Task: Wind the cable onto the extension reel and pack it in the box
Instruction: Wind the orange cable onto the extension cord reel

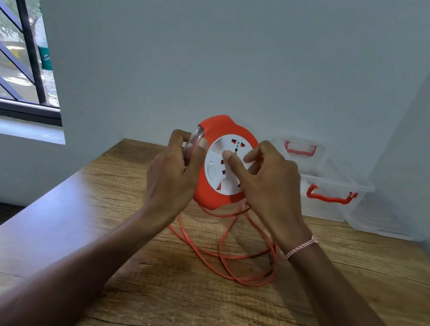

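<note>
The cable (273, 265) lies in loose orange loops on the wooden table (187, 311), between the two forearms and just in front of the wrists. Its strands cross one another on the table and rise to the lower edge of the extension reel (212, 193), where they pass behind the right hand (268, 187). A pink and white braided bracelet (303, 247) sits on the right wrist.

The extension reel is held up above the table, over the far part of the loops, with its face turned toward the camera and tilted a little. It has an orange housing and a round white socket face (214, 167) with red-lined openings. The left hand (176, 174) grips its left side: the fingers curl round the clear back rim (194, 140) and the thumb presses on the front of the orange edge. The right hand holds the right side of the white face, with one digit laid across the face near its middle and the others curled against its right part.

Farther back on the right, a clear plastic box (326, 206) with red handles stands open on the table near the corner of the walls. Another clear piece with a red handle (300, 148) sits just behind it, and a flat clear piece (385, 222) lies at its right.

At far left, a window (16, 52) with dark bars is set in the pale wall (223, 53).
</note>
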Motion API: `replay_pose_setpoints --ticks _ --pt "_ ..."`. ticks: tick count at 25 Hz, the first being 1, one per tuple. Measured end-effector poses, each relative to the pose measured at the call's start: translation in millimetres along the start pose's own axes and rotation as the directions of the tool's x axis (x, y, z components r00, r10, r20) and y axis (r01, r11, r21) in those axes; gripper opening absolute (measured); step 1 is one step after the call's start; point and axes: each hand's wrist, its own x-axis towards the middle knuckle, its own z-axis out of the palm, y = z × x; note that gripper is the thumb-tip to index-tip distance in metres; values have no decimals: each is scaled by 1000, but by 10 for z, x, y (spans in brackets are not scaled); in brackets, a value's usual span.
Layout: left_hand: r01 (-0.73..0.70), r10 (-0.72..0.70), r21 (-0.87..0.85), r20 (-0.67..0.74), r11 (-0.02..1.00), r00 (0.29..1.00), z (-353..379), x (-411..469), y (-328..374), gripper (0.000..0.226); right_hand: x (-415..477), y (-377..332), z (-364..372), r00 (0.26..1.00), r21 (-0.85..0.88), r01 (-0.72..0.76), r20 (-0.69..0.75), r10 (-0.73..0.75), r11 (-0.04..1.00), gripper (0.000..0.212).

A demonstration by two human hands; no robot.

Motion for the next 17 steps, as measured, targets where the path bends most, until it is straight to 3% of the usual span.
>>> replay_pose_setpoints --ticks 1,3,5,7,10,12,15,17 --pt "12 -12 -13 3 1000 1000 -15 21 -11 40 18 59 -38 978 -162 203 -3 -207 966 44" --pt "33 -33 -33 1 999 999 -48 58 -39 41 64 154 -117 866 -329 500 169 -471 801 46" --pt "53 -53 -38 1 998 999 -70 85 -58 41 75 185 -137 779 -389 627 306 -547 675 52" --pt "50 -50 -28 4 998 999 -62 82 -66 38 40 167 -107 766 -447 639 302 -567 626 57" --pt "14 -14 -6 -2 1000 1000 -49 42 -31 35 14 98 -75 795 -470 585 173 -581 661 62" --pt "-26 26 9 -14 1000 1000 -36 16 11 38 -2 59 -46 860 -381 502 121 -496 776 61" --pt "-109 111 58 -38 992 993 -12 -33 68 39 -37 -56 23 989 -101 146 -12 -148 984 59" --pt "-133 136 74 -45 988 990 -8 -37 63 37 -29 -123 42 975 211 -218 82 205 953 58"
